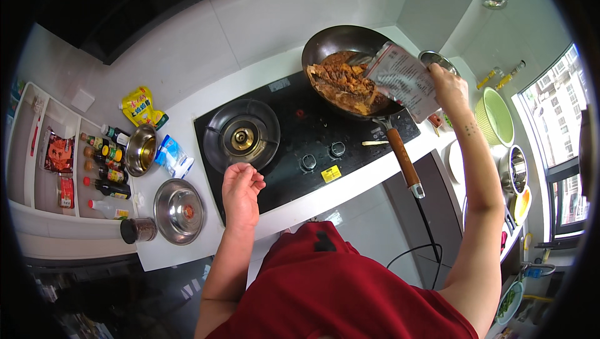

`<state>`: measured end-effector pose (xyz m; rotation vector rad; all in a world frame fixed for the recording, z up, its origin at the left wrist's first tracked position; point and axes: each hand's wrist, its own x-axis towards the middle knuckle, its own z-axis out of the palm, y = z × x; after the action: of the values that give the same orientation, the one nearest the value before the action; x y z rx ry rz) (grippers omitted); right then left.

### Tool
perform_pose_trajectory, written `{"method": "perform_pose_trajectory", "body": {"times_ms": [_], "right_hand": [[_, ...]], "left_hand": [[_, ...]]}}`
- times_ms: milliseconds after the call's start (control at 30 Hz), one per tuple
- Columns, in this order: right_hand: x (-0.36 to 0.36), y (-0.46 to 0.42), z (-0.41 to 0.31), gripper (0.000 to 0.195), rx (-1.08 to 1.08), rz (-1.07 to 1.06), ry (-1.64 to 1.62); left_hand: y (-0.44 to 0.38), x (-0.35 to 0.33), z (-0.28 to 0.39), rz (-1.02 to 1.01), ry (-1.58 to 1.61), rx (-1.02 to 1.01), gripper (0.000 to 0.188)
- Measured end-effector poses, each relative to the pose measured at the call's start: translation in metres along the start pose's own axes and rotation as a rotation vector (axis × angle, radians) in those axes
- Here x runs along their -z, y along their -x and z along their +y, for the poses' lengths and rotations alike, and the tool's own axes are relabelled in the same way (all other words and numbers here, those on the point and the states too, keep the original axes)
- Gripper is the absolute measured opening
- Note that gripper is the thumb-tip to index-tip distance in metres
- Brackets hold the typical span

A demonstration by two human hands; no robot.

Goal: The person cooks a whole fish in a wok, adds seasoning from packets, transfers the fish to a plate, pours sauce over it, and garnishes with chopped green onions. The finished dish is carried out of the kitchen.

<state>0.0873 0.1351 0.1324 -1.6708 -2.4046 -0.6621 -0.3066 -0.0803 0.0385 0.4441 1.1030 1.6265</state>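
Note:
My right hand (449,87) grips a printed plastic packet (402,79) by its upper right end, the packet tilted with its other end over the wok. Inside the dark wok (335,39), on the right burner of the black gas hob (295,142), lies browned food that looks like fish (347,83) in brown sauce. The wok's wooden handle (403,156) points towards me. My left hand (242,189) is raised near the front of the bare left burner (242,137), with fingers curled, thumb near the fingertips and nothing visible in it. Whether anything leaves the packet cannot be told.
A steel bowl of oil (142,150), a blue-white bag (173,157), a yellow pouch (143,107) and a steel basin (179,211) stand left of the hob. Several sauce bottles (110,188) line the far left. At the right are a green basket (494,116) and a steel pot (514,169).

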Motion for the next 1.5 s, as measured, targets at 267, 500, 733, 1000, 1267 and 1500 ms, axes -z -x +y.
{"method": "perform_pose_trajectory", "body": {"times_ms": [267,500,733,1000,1267,1500], "right_hand": [[0.003,0.005,0.005,0.019,-0.382,0.033,-0.186],[-0.026,0.001,0.010,0.023,-0.578,0.546,-0.999],[-0.025,-0.077,-0.212,0.023,-0.459,0.432,-1.489],[-0.099,-0.182,-0.481,0.022,-0.213,-0.079,-2.117],[-0.188,-0.239,-0.580,0.026,-0.270,-0.326,-1.716],[-0.147,-0.208,-0.614,0.044,0.152,0.339,-1.336]], "left_hand": [[-0.011,0.005,0.010,-0.029,0.027,-0.005,0.007],[-0.018,0.033,0.029,-0.031,0.092,-0.016,0.008],[-0.023,0.078,0.049,0.035,0.170,-0.019,0.007],[-0.020,0.154,0.070,0.215,0.162,-0.048,0.005],[-0.011,0.193,0.060,0.270,0.215,-0.008,0.006],[-0.025,0.200,0.077,0.285,0.110,-0.157,0.007]]}}
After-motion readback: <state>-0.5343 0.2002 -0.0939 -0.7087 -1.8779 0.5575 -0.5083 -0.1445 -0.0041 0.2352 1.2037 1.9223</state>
